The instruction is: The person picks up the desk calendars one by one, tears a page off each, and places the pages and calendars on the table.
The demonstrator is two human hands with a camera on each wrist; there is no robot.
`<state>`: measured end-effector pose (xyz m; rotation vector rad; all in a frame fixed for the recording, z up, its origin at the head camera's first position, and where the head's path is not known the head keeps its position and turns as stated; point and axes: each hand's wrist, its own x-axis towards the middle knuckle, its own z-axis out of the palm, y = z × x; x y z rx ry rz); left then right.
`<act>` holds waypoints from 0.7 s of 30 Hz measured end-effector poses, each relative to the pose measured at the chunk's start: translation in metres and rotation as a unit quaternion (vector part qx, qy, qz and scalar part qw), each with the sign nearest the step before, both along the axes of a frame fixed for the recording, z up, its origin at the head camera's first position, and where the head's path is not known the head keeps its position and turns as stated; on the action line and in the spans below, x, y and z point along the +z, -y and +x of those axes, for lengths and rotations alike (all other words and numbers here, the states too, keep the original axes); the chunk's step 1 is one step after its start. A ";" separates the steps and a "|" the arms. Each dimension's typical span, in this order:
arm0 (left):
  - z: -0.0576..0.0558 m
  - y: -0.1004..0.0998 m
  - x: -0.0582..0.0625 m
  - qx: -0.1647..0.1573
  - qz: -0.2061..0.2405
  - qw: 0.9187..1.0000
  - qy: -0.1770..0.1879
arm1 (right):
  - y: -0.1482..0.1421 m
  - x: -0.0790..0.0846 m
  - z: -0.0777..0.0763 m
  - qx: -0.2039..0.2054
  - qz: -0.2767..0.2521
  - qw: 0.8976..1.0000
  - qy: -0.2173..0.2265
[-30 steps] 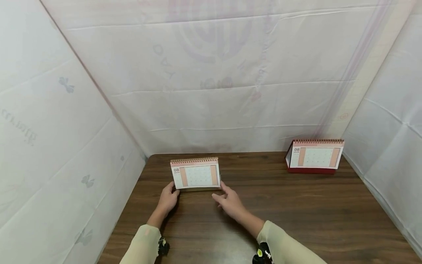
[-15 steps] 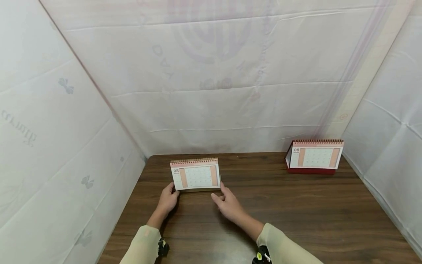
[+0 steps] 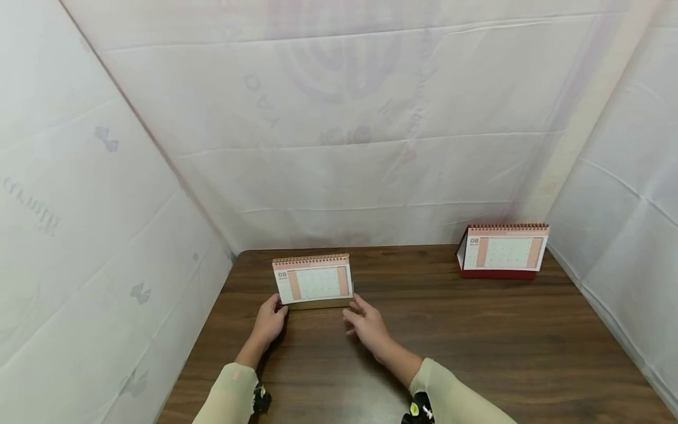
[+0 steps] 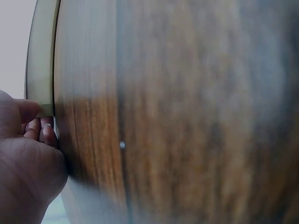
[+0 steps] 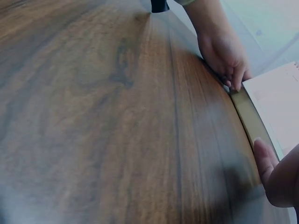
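A desk calendar with a gold base strip and a spiral top stands upright near the table's back left. At its lower left corner, my left hand pinches the base, thumb in front. My right hand is at the lower right corner, with fingers along the side edge and the thumb at the front. In the left wrist view, the left thumb lies against the end of the strip. The right thumb meets the strip in the right wrist view. Fingers behind the calendar are partly hidden.
A second desk calendar with a red base stands at the back right of the dark wooden table. White cloth walls enclose the table at the back and both sides.
The right thumb has shifted slightly toward the base and slightly more of the gold strip shows. The left hand stays at its corner. The view has drifted a little.
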<state>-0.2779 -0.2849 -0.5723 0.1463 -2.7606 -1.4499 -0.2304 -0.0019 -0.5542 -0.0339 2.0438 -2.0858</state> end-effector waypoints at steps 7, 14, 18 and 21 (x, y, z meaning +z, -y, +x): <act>0.002 0.000 0.000 -0.005 0.002 1.000 -0.001 | 0.003 -0.001 -0.008 -0.018 0.025 0.999 -0.011; -0.003 -0.003 0.000 -0.001 -0.002 1.000 -0.006 | 0.002 -0.006 -0.008 -0.029 0.035 0.999 0.003; -0.002 -0.002 0.001 -0.001 0.001 1.000 -0.006 | 0.002 -0.006 -0.007 -0.035 0.034 0.999 0.001; 0.002 -0.001 0.000 -0.005 0.006 1.000 -0.002 | 0.003 -0.005 -0.007 -0.039 0.039 0.998 -0.007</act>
